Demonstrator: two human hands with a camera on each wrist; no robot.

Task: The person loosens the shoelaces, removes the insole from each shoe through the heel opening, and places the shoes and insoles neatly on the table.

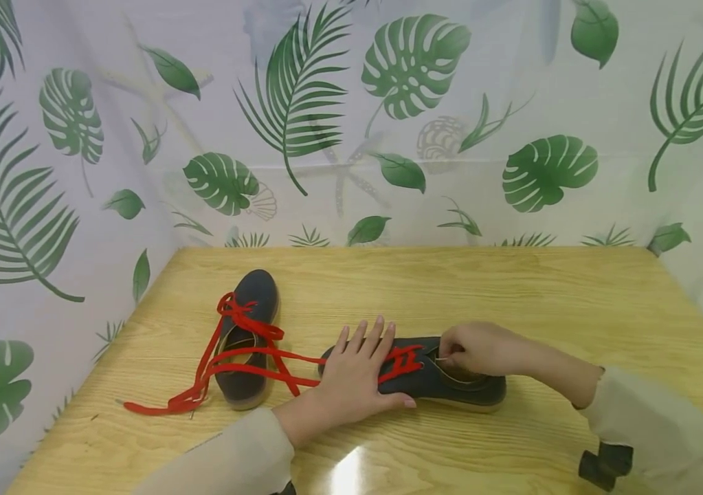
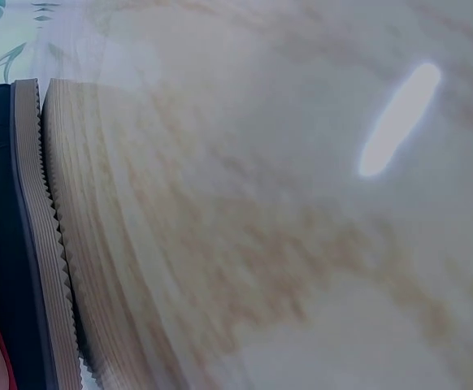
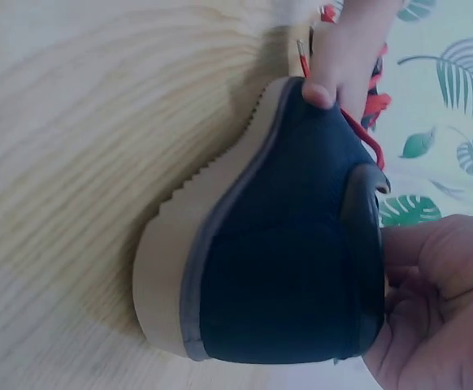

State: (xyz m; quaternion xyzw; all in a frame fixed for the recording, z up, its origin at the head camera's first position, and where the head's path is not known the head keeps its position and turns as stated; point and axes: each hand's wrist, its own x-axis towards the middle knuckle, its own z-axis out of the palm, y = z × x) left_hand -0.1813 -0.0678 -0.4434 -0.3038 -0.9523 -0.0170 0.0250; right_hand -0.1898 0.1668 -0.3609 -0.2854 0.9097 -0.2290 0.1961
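Navy lace-up shoe (image 1: 430, 386) lies left-to-right: we see the left hand (image 1: 354, 378) spread across its toe end, the right hand (image 1: 482, 348), fingers curled, nearest its opening; its hold we cannot tell.

You have a tabletop of pale yellow-brown wood grain (image 1: 549, 295), glossy enough to show a bright reflection near you; on its left sits a dark navy shoe with a pale sole (image 1: 269, 302), toe pointing away from you; to the right a matching dark navy shoe (image 1: 428, 386) rests crosswise, toe leftward; flat red lace (image 1: 150, 410) trails onto the wood at left.
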